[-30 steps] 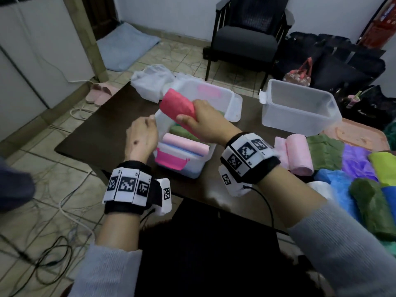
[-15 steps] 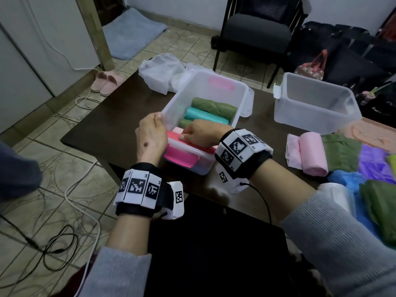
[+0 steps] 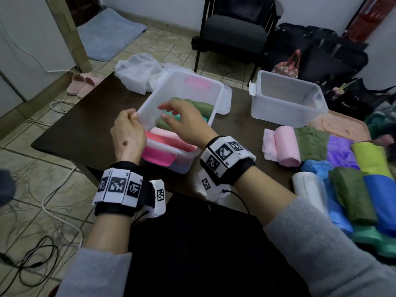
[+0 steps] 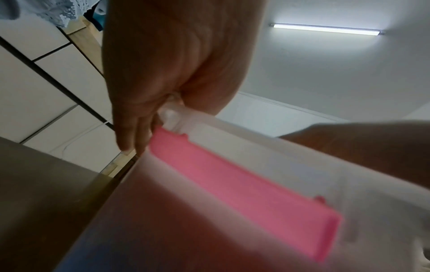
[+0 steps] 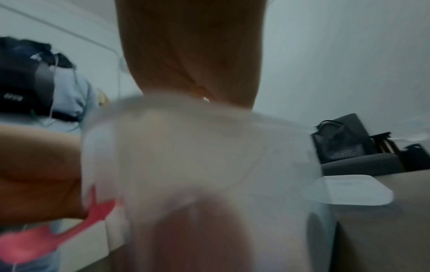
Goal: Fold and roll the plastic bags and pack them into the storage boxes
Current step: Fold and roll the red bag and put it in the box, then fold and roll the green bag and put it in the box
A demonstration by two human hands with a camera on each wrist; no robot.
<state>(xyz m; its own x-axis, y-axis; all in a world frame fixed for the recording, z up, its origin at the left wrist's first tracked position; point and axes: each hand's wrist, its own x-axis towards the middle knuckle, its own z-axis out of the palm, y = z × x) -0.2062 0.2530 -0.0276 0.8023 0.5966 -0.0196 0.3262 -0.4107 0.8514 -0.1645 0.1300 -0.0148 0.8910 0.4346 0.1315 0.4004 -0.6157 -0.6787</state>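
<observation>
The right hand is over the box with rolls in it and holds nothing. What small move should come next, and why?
Probably the right hand should move to the pink roll on the table and pick it up. That hand is open above the box, the red roll already lies inside, and the left hand holds the box's rim steady. The pink roll is the nearest roll not yet packed.

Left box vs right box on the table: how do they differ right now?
The left box holds rolled bags; no bags show in the right box. The left hand grips the left box's rim; nothing touches the right box. The left box has pink latches; the right box's visible latch looks clear. Both are translucent, lidless tubs.
</observation>
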